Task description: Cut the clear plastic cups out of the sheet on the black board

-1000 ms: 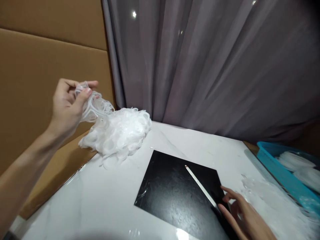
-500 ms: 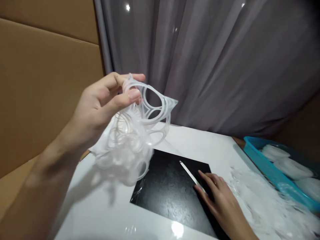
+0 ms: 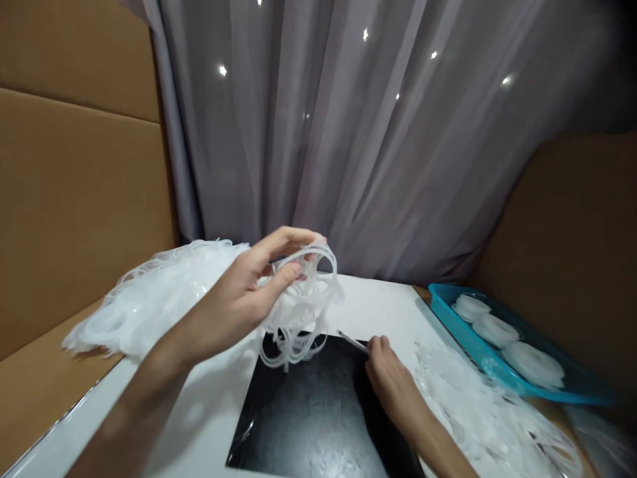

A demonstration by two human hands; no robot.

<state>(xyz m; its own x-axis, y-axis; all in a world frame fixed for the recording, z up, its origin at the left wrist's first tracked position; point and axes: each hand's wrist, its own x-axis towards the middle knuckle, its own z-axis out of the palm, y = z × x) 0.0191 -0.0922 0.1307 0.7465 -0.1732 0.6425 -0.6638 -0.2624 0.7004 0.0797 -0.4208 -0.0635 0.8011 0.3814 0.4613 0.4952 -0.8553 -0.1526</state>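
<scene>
Pinched between the thumb and fingers of my left hand (image 3: 249, 289) hangs a tangled clump of translucent white silicone-like rings (image 3: 311, 295). The clump dangles above the far edge of a black mat (image 3: 303, 411). My right hand (image 3: 391, 375) is closed around a thin white stick-shaped tool (image 3: 354, 342), whose narrow end points left toward the clump. That tip is apart from the rings, over the mat's far right part. The tool's exact kind is not clear, and its rear end is hidden in the hand.
A large heap of similar white pieces (image 3: 154, 299) lies at the left. Flat clear pieces (image 3: 472, 405) spread on the white table (image 3: 385, 302) at the right. A blue tray (image 3: 497, 372) beyond them holds round white stacks (image 3: 532, 364). Cardboard walls (image 3: 74, 219) and a grey curtain (image 3: 318, 153) surround the table.
My right hand has picked up the stick-shaped tool from the mat. My left hand has brought the clump across the table to above the mat, revealing the heap at the left. The view has shifted.
</scene>
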